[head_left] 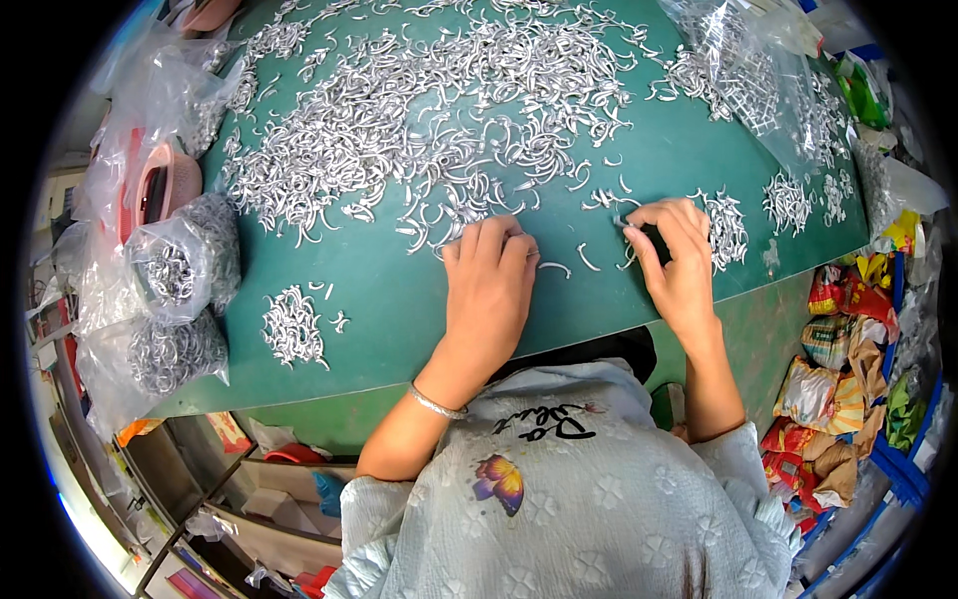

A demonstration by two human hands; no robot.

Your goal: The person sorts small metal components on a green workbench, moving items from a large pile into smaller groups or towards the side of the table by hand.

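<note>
two hands are working at the near edge of a green table (399,319), forearms coming up from the lower edge. the left hand (489,290) is lying palm down, fingers curled loosely and fingertips pressing on small curved silver metal pieces (419,120) at the near fringe of the big heap; i cannot tell whether it is gripping one. the right hand (674,260) is arching, fingers bent and pinching something small and dark just beside a loose piece (555,268). a small sorted pile (292,327) is sitting near left, close to the table edge, so a sweeping wrist could be knocking pieces off. farther left, filled clear bags (180,270) are crowding the rim and could be sliding down.
</note>
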